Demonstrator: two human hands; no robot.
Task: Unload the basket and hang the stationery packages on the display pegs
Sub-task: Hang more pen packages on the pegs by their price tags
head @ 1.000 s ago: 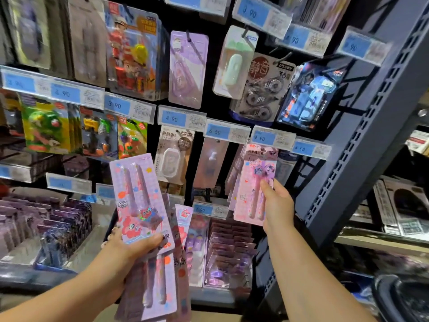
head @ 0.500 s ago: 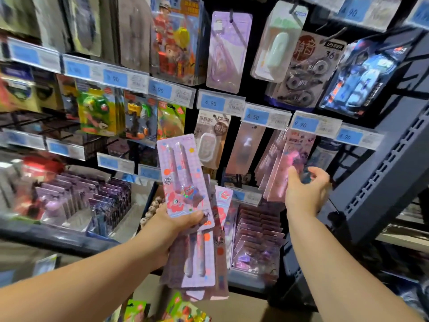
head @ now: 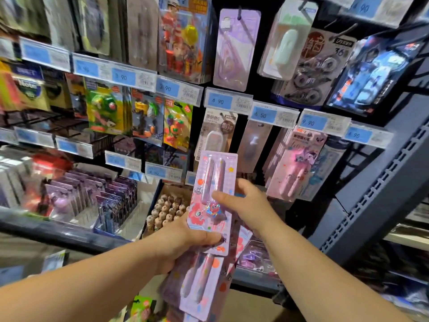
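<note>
Looking down from the head cam, the top pack (head: 214, 180) stood nearly upright, long axis running up-down with a slight lean, top end well above both thumbs. The right hand (head: 246, 205) was the one nearer the hung packs (head: 297, 168). Its forearm came in from lower right, thumb on the pack's front, fingers curled behind its right edge, pinching it mid-height. The left hand (head: 178, 238) gripped the stack (head: 199, 280) from the lower left, thumb clamped across the top pack's bottom. The hung packs sat up and right of the right fingers, well apart, so I'd guess it needed sliding free, then lifting up-right.
</note>
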